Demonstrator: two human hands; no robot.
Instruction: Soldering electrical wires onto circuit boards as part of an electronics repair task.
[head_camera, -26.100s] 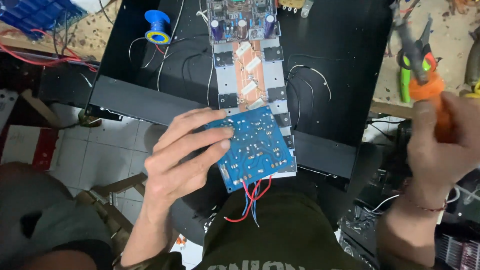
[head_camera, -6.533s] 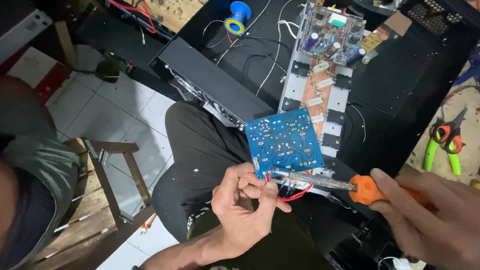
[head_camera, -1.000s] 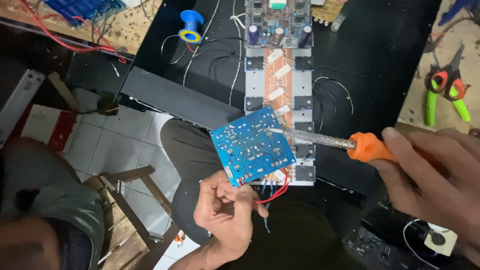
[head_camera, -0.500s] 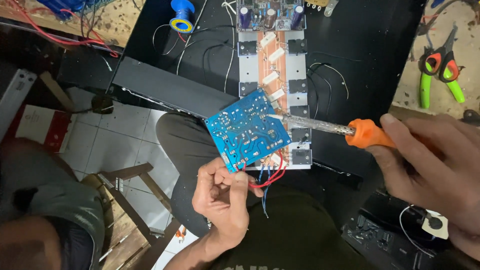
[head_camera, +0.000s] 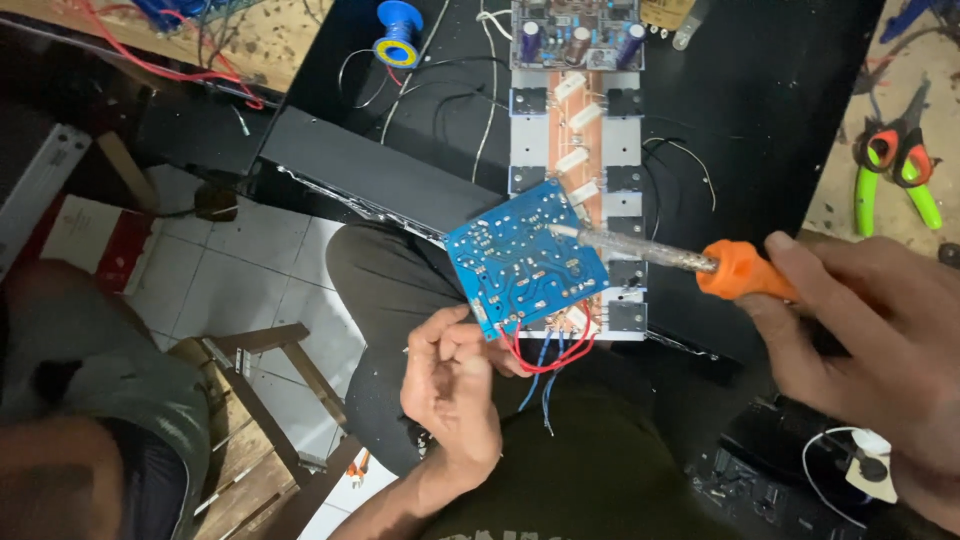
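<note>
right hand – fist closed on soldering iron, tip on blue circuit board at black chassis near edge | left hand – pinching board's lower corner | risk: weak pinch, board slips, joint smears

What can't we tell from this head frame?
- Left hand: what its curled fingers pinch is hidden.
- Soldering iron tip: contact with the blue board too small to judge.
- Right hand: cut off by the frame edge.
</note>
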